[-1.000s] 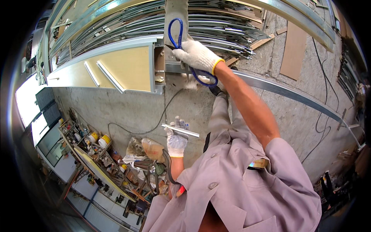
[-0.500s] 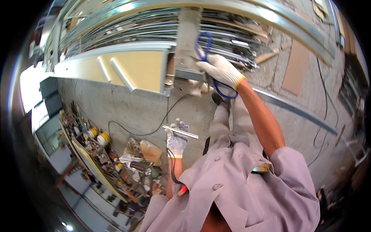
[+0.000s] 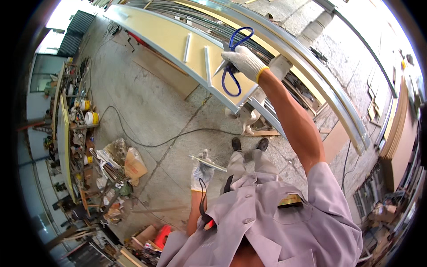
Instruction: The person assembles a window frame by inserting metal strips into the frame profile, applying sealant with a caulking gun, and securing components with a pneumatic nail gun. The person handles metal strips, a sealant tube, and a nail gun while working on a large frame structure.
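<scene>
My right hand (image 3: pixel 243 62), in a white work glove, is raised high and grips metal snips with blue loop handles (image 3: pixel 233 66); the blades point left. The snips are over a long yellow panel (image 3: pixel 178 40) framed with silver metal channel. My left hand (image 3: pixel 202 171), also gloved, hangs low beside my hip and holds a short strip of silver metal (image 3: pixel 208 163) lying crosswise. My feet in black shoes (image 3: pixel 249 144) stand on the concrete floor below.
A black cable (image 3: pixel 169 140) snakes over the concrete floor. Paper bags and scrap (image 3: pixel 126 164) lie by a cluttered workbench (image 3: pixel 66 129) with yellow and white cans at the left. Metal profiles (image 3: pixel 338 98) run to the right. A pale dog-like animal (image 3: pixel 247 120) stands by the panel.
The view has swung so the yellow panel now runs diagonally. My right hand with the snips stayed raised over it. My left hand kept the metal strip low at my side.
</scene>
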`<state>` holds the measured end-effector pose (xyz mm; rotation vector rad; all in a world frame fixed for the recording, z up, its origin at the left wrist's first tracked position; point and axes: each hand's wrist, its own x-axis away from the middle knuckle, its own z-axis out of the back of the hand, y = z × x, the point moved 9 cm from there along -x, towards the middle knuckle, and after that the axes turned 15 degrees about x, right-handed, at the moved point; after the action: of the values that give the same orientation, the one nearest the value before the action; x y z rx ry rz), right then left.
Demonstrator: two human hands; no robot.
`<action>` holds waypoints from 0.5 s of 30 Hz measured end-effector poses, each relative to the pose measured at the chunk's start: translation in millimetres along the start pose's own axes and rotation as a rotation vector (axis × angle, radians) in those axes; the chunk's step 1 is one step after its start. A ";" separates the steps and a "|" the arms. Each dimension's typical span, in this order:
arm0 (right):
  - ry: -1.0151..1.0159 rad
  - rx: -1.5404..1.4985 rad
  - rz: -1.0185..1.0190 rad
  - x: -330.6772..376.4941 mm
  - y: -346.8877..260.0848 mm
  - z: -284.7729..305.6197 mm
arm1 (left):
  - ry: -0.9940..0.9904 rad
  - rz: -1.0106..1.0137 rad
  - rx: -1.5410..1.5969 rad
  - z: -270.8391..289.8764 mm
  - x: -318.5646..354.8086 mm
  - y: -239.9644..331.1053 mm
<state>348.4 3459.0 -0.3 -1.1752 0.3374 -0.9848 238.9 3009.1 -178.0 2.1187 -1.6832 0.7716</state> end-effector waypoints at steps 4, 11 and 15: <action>0.014 0.040 0.012 -86.0 -23.9 -44.7 | -0.056 -0.076 0.054 3.1 9.2 28.1; 0.245 0.759 0.157 -189.3 -43.1 -100.1 | -0.024 -0.085 -0.029 -27.7 -21.9 51.6; 0.444 0.756 0.181 -197.8 -44.8 -93.8 | -0.034 -0.039 -0.083 -57.6 -42.4 50.4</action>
<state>152.4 3555.2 -48.0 -0.2326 0.3659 -1.0722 171.6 3062.3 -161.0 2.1131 -1.6555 0.6472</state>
